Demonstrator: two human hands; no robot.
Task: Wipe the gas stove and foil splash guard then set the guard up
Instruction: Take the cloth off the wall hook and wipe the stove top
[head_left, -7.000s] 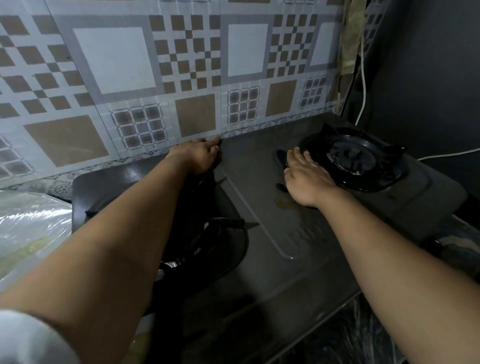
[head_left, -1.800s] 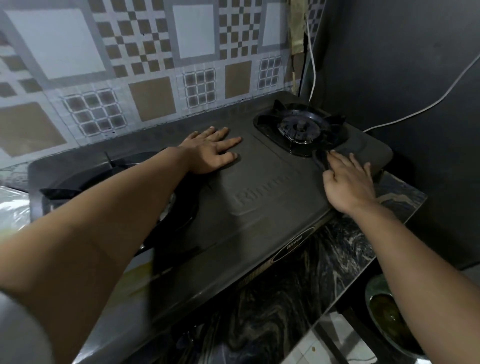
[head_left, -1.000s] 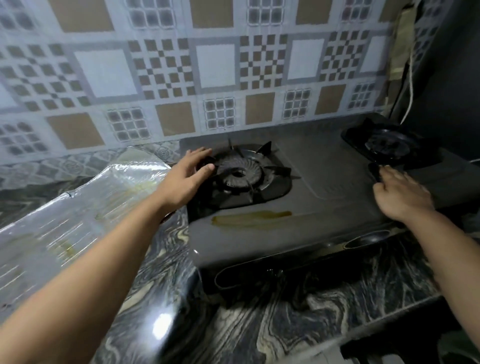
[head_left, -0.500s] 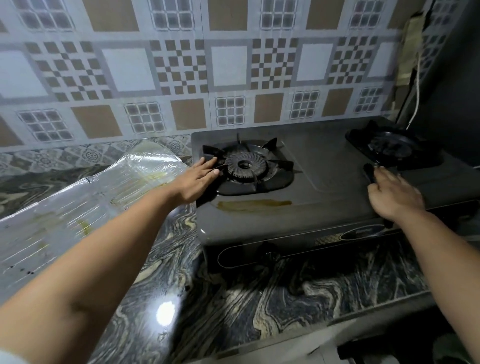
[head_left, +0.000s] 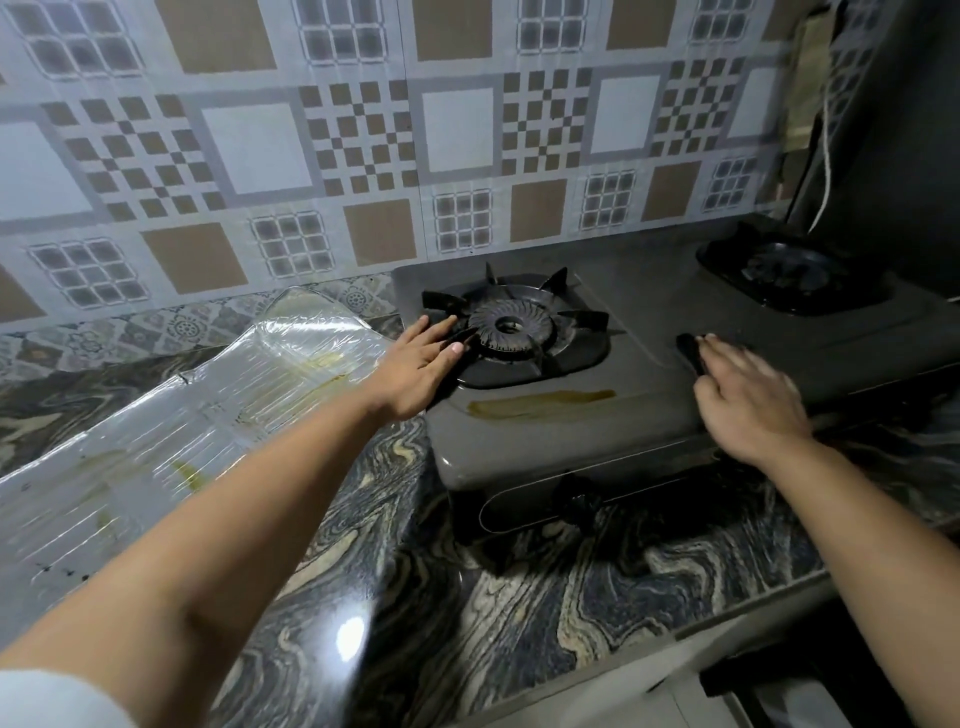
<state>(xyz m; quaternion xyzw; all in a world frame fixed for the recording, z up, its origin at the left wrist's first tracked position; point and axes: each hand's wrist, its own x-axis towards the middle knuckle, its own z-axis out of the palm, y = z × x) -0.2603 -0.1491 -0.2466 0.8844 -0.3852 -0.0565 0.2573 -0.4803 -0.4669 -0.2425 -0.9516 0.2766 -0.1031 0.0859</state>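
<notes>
The marbled counter (head_left: 519, 597) now fills the foreground – the view has pulled back since a second ago. The foil splash guard (head_left: 171, 415) lies flat and stained, left of the gas stove (head_left: 571, 431). The left hand (head_left: 415, 364), flat with nothing held, has slid from stove centre to the left burner (head_left: 511, 327). The right hand (head_left: 748, 395) presses a dark cloth (head_left: 688, 349) on top – whether it clasps it, I cannot tell. A brown smear (head_left: 540, 402) remains, so wiping seems unfinished. No legible writing

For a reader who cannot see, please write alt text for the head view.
Two bare hands rest on a dark gas stove: left hand beside the left burner, right hand over a dark cloth. A foil splash guard lies flat on the marble counter.
</notes>
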